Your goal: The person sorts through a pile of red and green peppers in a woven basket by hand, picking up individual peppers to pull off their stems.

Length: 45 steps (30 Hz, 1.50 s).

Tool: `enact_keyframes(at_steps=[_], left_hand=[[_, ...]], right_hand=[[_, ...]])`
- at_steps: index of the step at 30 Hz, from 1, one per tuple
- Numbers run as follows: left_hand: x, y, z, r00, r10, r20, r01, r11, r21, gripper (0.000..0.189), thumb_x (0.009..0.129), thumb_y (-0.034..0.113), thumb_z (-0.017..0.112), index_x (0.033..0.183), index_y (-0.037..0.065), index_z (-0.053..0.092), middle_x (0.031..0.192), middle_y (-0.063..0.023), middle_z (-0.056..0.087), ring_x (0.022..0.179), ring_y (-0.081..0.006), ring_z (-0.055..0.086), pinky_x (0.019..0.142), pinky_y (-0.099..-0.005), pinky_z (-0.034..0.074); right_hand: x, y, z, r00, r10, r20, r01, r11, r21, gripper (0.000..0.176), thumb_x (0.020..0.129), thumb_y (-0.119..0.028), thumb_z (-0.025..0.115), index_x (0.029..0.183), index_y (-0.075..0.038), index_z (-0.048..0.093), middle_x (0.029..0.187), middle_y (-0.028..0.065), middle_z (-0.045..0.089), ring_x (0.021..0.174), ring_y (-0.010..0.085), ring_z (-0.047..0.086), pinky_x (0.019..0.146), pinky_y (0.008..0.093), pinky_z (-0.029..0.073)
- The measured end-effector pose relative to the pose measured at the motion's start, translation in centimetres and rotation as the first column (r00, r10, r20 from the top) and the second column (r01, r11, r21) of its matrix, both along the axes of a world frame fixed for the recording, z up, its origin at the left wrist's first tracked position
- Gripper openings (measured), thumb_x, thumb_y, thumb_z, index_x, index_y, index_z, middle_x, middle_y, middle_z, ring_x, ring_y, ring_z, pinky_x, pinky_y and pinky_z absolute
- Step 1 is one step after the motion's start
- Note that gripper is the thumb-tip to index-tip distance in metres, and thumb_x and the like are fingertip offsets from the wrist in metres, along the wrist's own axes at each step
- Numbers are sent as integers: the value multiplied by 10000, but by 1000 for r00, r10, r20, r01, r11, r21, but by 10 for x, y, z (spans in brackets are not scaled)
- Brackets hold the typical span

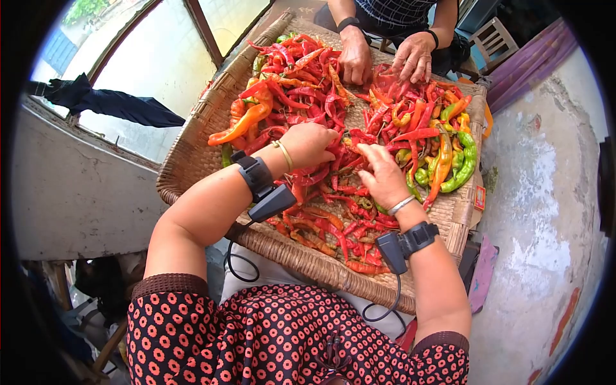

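Red chili peppers (308, 119) are heaped across a woven tray (247, 240). My left hand (310, 145) is over the middle of the heap, its fingers curled down among the peppers; what they hold is hidden. To its right, my right hand (386, 179) rests at the peppers with its thumb apart from its bent fingers, and I see nothing held in it. A red pepper (363, 136) lies just beyond its fingertips. Loose smaller chilies (359, 231) lie below both hands, towards the near rim.
Across the tray another person's two hands (355, 58) work in the far peppers. Green peppers (467, 163) lie at the right side, large orange ones (247, 122) at the left. A folded dark umbrella (128, 106) hangs by the window. A wall (539, 192) stands at the right.
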<state>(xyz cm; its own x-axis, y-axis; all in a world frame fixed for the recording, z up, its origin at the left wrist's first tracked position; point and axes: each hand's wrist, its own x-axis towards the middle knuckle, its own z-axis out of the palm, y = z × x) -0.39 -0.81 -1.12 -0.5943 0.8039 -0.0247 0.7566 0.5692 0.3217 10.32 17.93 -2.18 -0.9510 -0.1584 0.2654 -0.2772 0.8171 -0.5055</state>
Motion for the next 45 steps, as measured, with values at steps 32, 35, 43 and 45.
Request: enact_keyframes(at_steps=[32, 35, 43, 45], left_hand=[[11, -5, 38, 331, -179, 926, -152, 959, 240, 128, 798, 186, 649, 813, 59, 659, 603, 87, 531, 542, -6, 431, 488, -180, 352], [7, -6, 30, 387, -219, 896, -34, 967, 251, 141, 792, 185, 656, 813, 46, 663, 613, 76, 548, 569, -9, 450, 509, -184, 369], [-7, -15, 36, 369, -419, 830, 119, 907, 404, 157, 778, 152, 661, 784, -2, 633, 800, -2, 606, 725, -70, 529, 673, -224, 427], [-10, -15, 53, 391, -204, 897, -43, 970, 239, 121, 789, 160, 649, 805, 40, 645, 726, 29, 601, 621, -38, 519, 588, -188, 422]], right_hand=[[14, 7, 58, 860, 262, 438, 376, 254, -891, 90, 830, -110, 569, 903, -59, 565, 726, 17, 596, 489, 68, 501, 464, 188, 421], [13, 6, 56, 871, 234, 431, 384, 221, -897, 80, 840, -109, 547, 899, -55, 554, 721, 26, 598, 473, 68, 489, 437, 184, 401], [10, 9, 45, 880, 131, 457, 434, 167, -885, 77, 845, -123, 538, 890, -61, 547, 725, 17, 597, 496, 72, 501, 448, 182, 405], [10, 8, 44, 863, 111, 493, 475, 158, -866, 77, 844, -129, 541, 887, -65, 546, 725, 5, 591, 499, 71, 502, 449, 183, 404]])
